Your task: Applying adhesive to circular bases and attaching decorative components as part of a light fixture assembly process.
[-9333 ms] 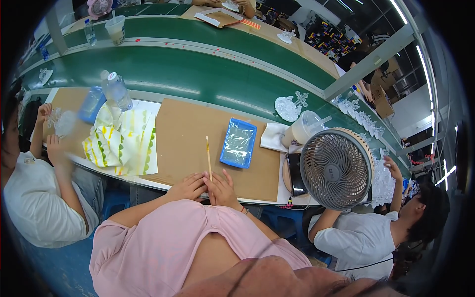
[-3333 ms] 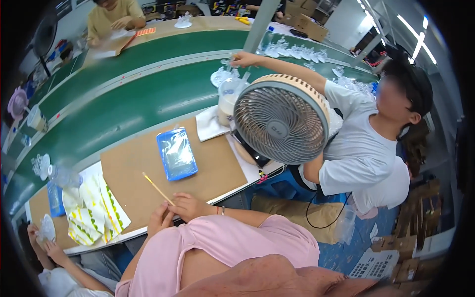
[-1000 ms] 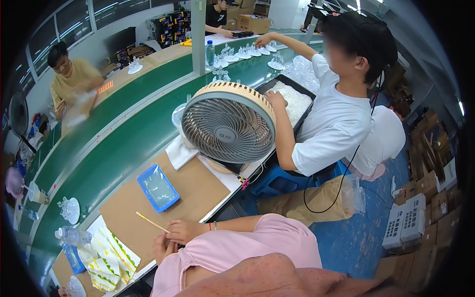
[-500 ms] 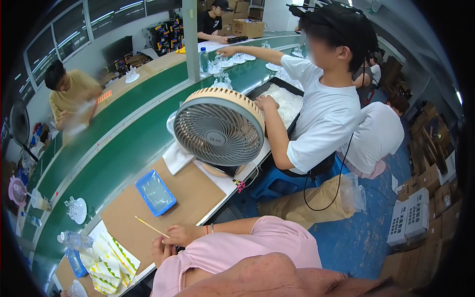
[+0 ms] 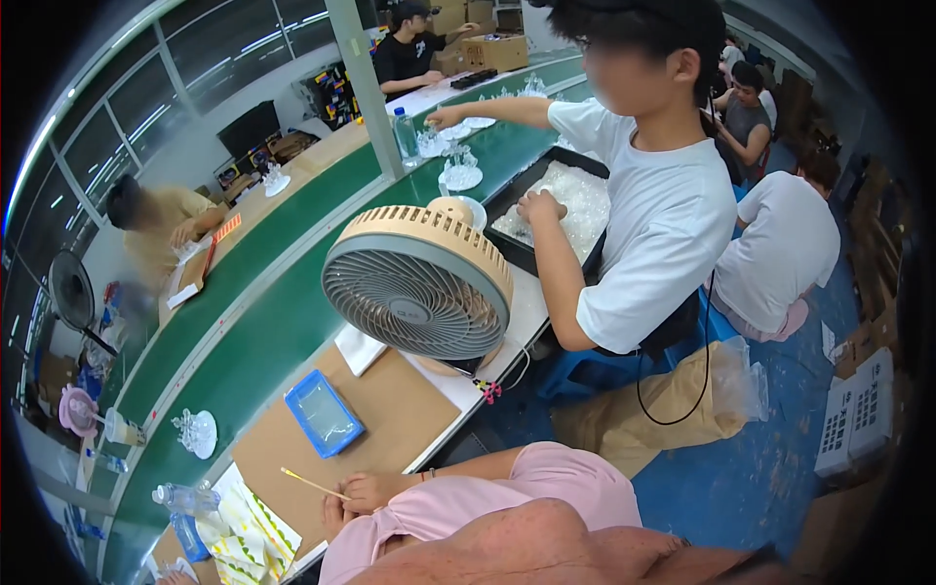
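Note:
Near the front edge of the table, my right hand (image 5: 373,491) is closed with the lower end of a thin pale stick with a yellow tip (image 5: 310,482) at its fingers. The stick points up and left over a brown board (image 5: 390,409). My left hand (image 5: 337,514) lies against the right one, its fingers curled; what they hold, if anything, is hidden. Beyond the hands a blue tray (image 5: 325,413) with clear contents rests on the board. To their left are a patterned yellow, green and white cloth or wrapper (image 5: 255,531) and a clear bottle (image 5: 187,498).
A large round fan (image 5: 417,288) stands beyond the tray. A green conveyor belt (image 5: 255,375) curves past, carrying a clear ornament on a white disc (image 5: 196,435). At right, a co-worker in white (image 5: 658,224) reaches into a black tray of clear pieces (image 5: 573,210).
My view has shifted, so the table and hands appear farther right. My hands stay together beside the stick. Across the belt, the person in yellow has changed posture.

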The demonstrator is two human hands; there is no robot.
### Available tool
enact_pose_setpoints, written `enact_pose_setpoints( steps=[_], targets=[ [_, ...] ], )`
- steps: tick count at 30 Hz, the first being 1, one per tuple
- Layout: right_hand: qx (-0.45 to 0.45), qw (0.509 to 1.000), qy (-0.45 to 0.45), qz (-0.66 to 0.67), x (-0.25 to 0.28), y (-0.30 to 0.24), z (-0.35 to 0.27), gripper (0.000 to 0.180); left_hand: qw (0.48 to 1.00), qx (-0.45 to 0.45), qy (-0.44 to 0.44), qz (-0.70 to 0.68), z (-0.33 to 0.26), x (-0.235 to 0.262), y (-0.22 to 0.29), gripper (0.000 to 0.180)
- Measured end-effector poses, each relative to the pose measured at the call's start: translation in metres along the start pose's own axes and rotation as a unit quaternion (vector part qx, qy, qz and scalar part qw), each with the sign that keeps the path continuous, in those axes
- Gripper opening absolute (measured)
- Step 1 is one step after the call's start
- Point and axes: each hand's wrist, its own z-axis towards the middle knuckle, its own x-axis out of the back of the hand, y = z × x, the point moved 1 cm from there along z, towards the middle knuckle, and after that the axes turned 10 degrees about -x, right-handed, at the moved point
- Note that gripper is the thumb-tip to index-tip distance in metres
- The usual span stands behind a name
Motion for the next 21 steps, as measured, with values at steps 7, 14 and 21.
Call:
enact_pose_setpoints(
  steps=[7, 14, 21],
  targets=[
    [-0.060, 0.993, -0.059, 0.079, 0.024, -0.017, 0.022, 0.019, 0.925, 0.306, -0.068, -0.215, 0.022, 0.043, 0.021, 0.031],
    [-0.130, 0.983, -0.113, 0.061, 0.034, -0.021, 0.015, 0.043, 0.995, -0.017, 0.070, -0.072, 0.024, 0.093, 0.038, 0.019],
    [-0.109, 0.992, -0.055, 0.028, 0.046, -0.019, 0.024, 0.044, 0.989, 0.073, 0.112, 0.067, 0.075, 0.111, -0.028, 0.024]
  ],
)
